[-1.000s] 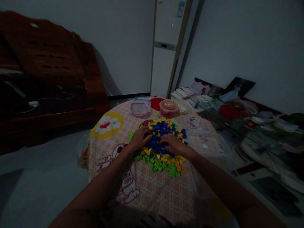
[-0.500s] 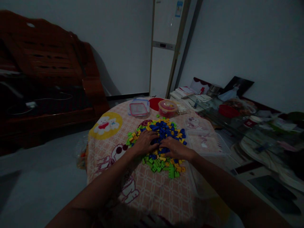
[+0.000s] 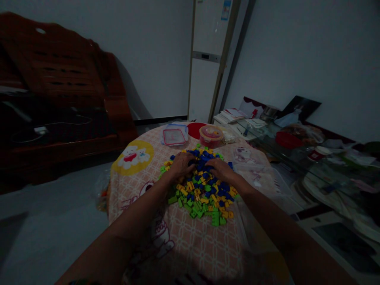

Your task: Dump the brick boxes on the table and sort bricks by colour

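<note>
A heap of small toy building blocks [image 3: 193,194] in green, yellow and blue is spread over the patterned tablecloth [image 3: 204,243]. At the heap's far left part rests my left hand [image 3: 181,164], palm down, fingers curved and apart over the blocks. Facing it from the right, my right hand [image 3: 221,170] reaches into the pile with its fingers stretched out. Blue blocks [image 3: 202,163] are bunched between the two hands. The fingertips are partly lost among them in the dim light, and I see no single block gripped.
Clear plastic containers [image 3: 268,178] lie right of the heap. Behind it stand a red-rimmed lidded box [image 3: 174,137], a round pink tub [image 3: 210,135] and a red disc [image 3: 196,129]. A cluttered glass table [image 3: 267,138] is at the right, a wooden bench [image 3: 68,91] at the left.
Both hands have moved farther up the heap, away from me, and slightly apart. More yellow and blue blocks show on the near side, and the blue ones between the hands have shifted.
</note>
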### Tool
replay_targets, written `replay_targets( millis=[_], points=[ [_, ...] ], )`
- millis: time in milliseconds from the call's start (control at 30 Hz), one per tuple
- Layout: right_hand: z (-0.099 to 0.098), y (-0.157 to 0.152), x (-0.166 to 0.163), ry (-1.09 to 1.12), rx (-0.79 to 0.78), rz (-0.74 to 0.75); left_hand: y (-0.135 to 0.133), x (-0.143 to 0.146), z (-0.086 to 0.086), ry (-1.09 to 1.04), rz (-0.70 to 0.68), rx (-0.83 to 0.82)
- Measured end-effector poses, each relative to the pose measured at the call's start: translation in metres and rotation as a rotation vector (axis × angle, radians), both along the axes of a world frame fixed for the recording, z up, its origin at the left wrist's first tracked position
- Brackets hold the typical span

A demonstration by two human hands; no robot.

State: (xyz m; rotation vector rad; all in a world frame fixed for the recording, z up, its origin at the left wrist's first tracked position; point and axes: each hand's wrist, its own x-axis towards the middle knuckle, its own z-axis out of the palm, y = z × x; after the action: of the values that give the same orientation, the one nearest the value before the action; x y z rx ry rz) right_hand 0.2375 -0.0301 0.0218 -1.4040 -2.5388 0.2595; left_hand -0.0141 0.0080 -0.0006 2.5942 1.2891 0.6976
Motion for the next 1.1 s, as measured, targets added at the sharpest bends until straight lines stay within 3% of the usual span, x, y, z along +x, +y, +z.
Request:
replay_targets(
  millis=[133, 267, 400, 533, 900, 1100],
  points=[
    [0.009, 0.020, -0.001, 0.004, -0.012, -0.178, 0.012, 0.006, 0.002, -0.065, 0.046, 0.035],
    [-0.001, 0.035, -0.009, 0.002, -0.055, -0.279, 0.021, 0.021, 0.003, 0.035, -0.005, -0.009],
    [-0.021, 0.031, -0.014, 0.049, -0.046, -0.198, 0.016, 0.024, 0.003, 0.126, -0.064, -0.026],
    [-0.027, 0.008, -0.014, 0.080, -0.048, -0.067, -0.004, 0.009, -0.001, 0.096, -0.168, -0.036],
    [0.000, -0.070, -0.030, 0.074, 0.009, 0.204, -0.077, -0.025, 0.005, -0.027, -0.157, -0.017],
    [0.012, -0.102, -0.034, 0.042, -0.022, 0.316, -0.099, -0.036, 0.002, -0.095, -0.119, -0.033]
  ],
)
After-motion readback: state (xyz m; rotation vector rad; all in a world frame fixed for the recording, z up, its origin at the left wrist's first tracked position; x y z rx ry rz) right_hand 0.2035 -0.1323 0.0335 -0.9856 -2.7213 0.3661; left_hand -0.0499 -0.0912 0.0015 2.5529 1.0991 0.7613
